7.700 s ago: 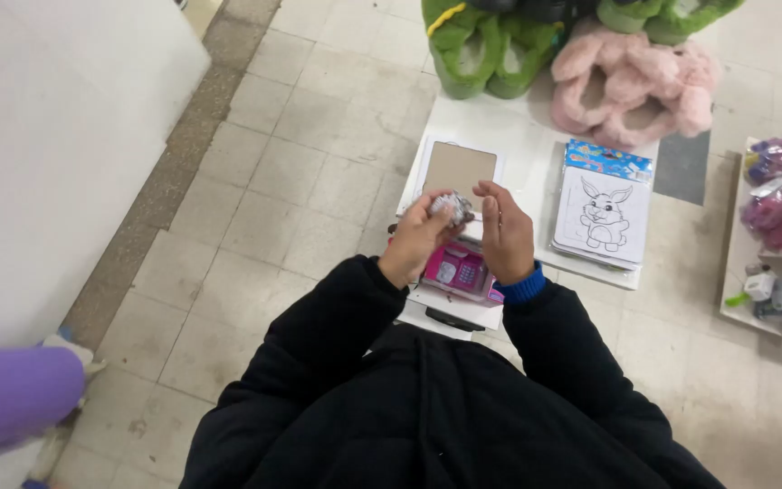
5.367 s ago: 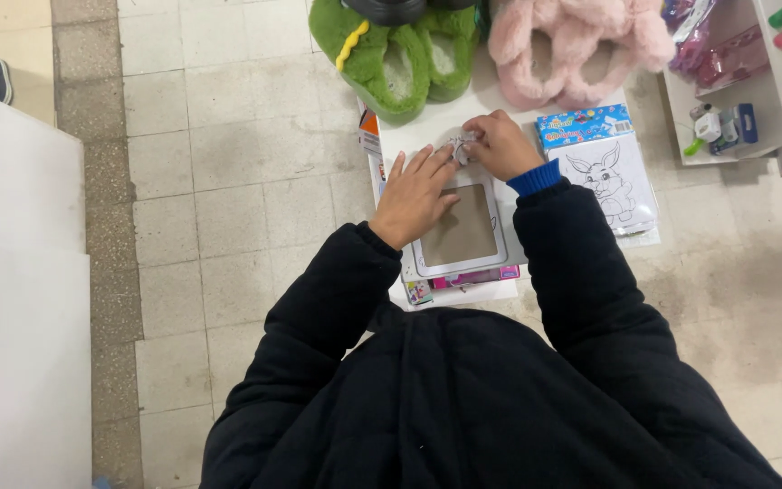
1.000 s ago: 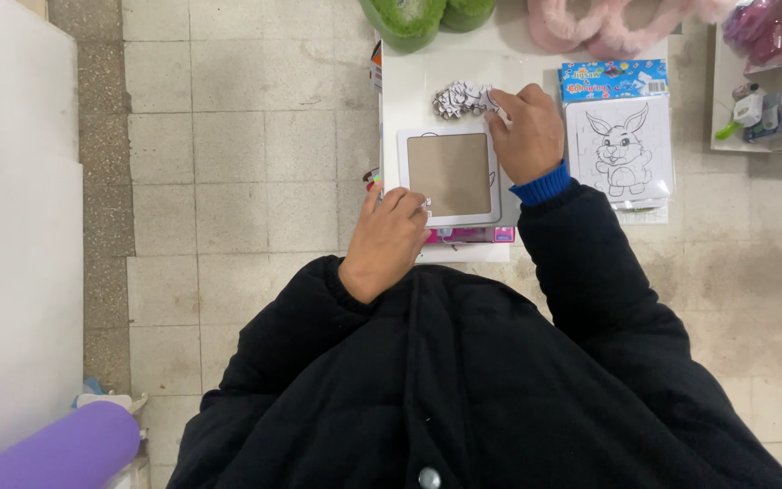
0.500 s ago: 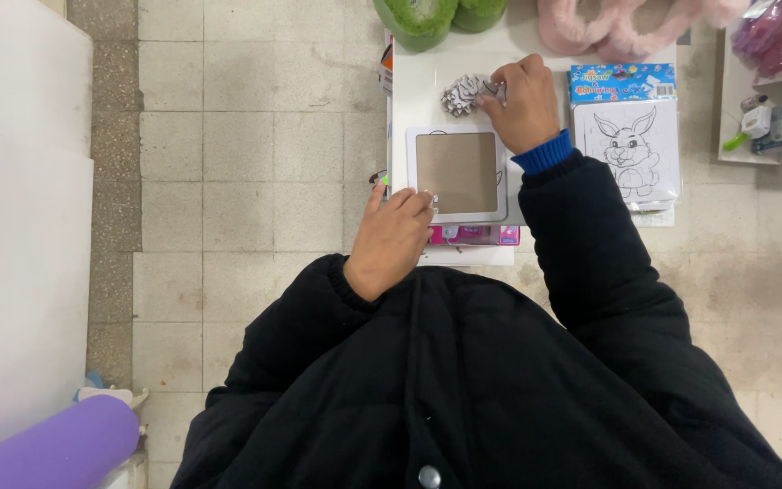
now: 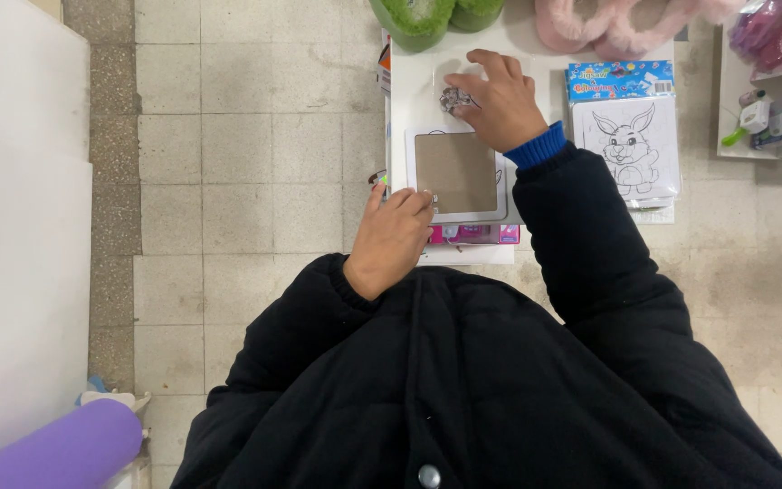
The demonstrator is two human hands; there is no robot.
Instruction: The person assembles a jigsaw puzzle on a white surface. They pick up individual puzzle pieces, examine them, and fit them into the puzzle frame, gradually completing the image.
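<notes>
Tiled floor, crinkly foil wad [image 5: 453,99], square tray [image 5: 456,173].

A shop or stockroom selling toys and small goods, seen from above over a worn tiled floor [image 5: 228,136]. At the top of the frame lie green plush slippers [image 5: 414,16] and pink plush slippers [image 5: 608,23], with a packaged rabbit colouring set [image 5: 628,136] beside a white table [image 5: 414,91]. At upper right, a tray [image 5: 771,127] holds small packaged toys; a purple roll [image 5: 56,448] lies at lower left.
</notes>
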